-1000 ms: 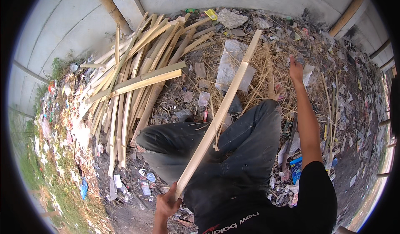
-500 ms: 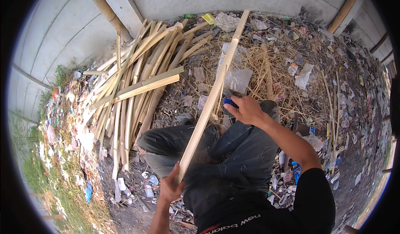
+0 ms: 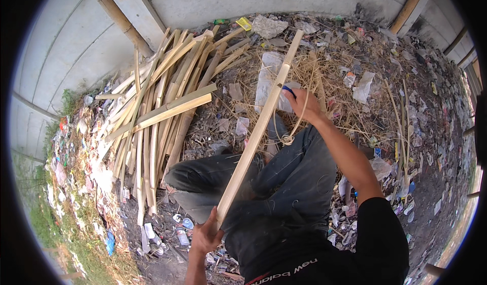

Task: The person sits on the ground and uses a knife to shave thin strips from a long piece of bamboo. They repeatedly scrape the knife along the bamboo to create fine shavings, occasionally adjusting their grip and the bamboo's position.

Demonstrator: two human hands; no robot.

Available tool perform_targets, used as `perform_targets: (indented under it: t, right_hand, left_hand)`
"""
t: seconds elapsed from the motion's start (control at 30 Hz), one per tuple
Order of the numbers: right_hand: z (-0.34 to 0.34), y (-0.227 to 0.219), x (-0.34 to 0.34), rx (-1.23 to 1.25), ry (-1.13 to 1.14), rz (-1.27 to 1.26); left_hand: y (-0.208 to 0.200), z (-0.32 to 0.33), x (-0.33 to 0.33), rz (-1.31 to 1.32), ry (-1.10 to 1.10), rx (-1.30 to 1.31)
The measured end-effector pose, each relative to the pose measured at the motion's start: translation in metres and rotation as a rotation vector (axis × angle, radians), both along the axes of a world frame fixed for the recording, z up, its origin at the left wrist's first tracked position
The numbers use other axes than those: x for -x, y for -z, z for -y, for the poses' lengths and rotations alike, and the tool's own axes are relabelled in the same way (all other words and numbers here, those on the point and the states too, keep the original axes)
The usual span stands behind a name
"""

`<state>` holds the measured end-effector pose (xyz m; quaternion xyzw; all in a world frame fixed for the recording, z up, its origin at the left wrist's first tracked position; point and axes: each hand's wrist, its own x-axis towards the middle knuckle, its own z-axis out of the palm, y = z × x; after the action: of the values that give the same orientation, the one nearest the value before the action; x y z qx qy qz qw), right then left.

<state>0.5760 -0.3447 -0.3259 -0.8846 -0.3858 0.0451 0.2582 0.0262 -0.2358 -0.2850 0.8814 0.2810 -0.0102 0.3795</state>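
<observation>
Two hands gripping one bamboo strip (image 3: 258, 128) — left hand (image 3: 205, 234) clenching near end, right hand (image 3: 303, 102) pressing blue-handled tool midway — strip pointing away.

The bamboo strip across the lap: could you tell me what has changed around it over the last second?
The right hand came down from the air onto the bamboo strip, with a blue-handled tool. A thin shaving now curls off. The left hand still grips the near end; the bamboo pile lies unchanged.

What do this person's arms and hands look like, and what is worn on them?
Both forearms are bare. The left hand and right hand wear no gloves, and no watch or ring shows. A black short sleeve covers the right upper arm; the left shoulder is out of view.
</observation>
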Motion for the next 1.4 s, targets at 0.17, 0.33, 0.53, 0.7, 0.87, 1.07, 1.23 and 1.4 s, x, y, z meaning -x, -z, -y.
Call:
perform_targets:
  t: [0.17,0.33,0.53,0.7,0.87,1.07,1.23,1.4]
  right_hand:
    - [0.025,0.008,-0.047,0.103,0.165,-0.025]
    - [0.028,0.016,-0.052,0.06,0.141,0.08]
    - [0.033,0.014,-0.056,-0.065,0.155,0.176]
    - [0.042,0.023,-0.059,-0.431,0.111,0.015]
    - [0.029,0.019,-0.056,-0.59,0.207,-0.169]
    - [0.021,0.016,-0.051,-0.517,0.301,-0.574]
    - [0.006,-0.005,-0.006,0.116,0.124,-0.227]
    - [0.0,0.0,0.034,0.268,-0.01,-0.061]
  left_hand:
    - [0.001,0.01,0.01,0.006,0.048,0.088]
    - [0.02,0.0,0.019,0.1,0.021,0.142]
    - [0.031,-0.007,0.05,0.027,-0.115,0.428]
    - [0.031,-0.007,0.048,0.004,-0.099,0.383]
    - [0.027,-0.004,0.038,0.024,-0.131,0.404]
    - [0.036,-0.003,0.004,0.234,-0.148,0.583]
    - [0.006,-0.005,-0.018,0.313,-0.35,1.034]
    - [0.0,-0.012,-0.029,0.465,-0.507,1.393]
